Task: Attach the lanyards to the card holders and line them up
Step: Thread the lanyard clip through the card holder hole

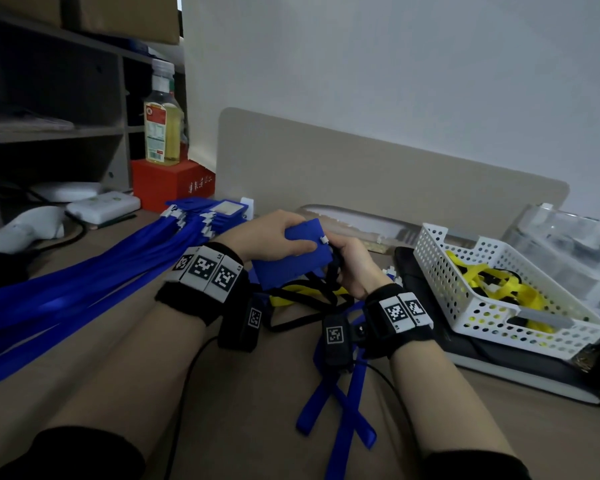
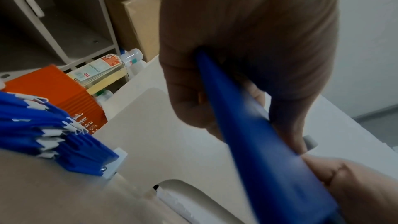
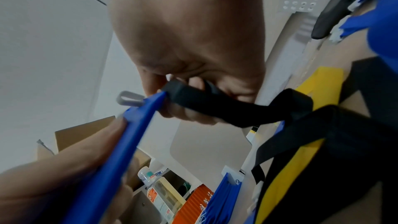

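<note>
My left hand (image 1: 274,233) gripped the blue card holder (image 1: 293,258) above the surface (image 1: 257,393). My right hand (image 1: 352,268) curled its fingers (image 3: 189,113) round the black lanyard (image 3: 215,103) at the holder's white clip (image 1: 323,240)

Plain white wall (image 1: 395,64) behind beige desk divider (image 1: 378,178). Brown desk top (image 1: 257,393). Grey-brown shelving unit (image 1: 66,133) at left, cardboard boxes (image 1: 118,15) on top. Dim, flat light.

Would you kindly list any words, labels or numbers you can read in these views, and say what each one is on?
Nothing can be read for certain.
Red box: pale characters on its side, too blurred to read.
Bottle: printed label with a red emblem, text too small.
Wrist bands: black-and-white square code markers, no words.
Blue card holder: no print visible.
</note>
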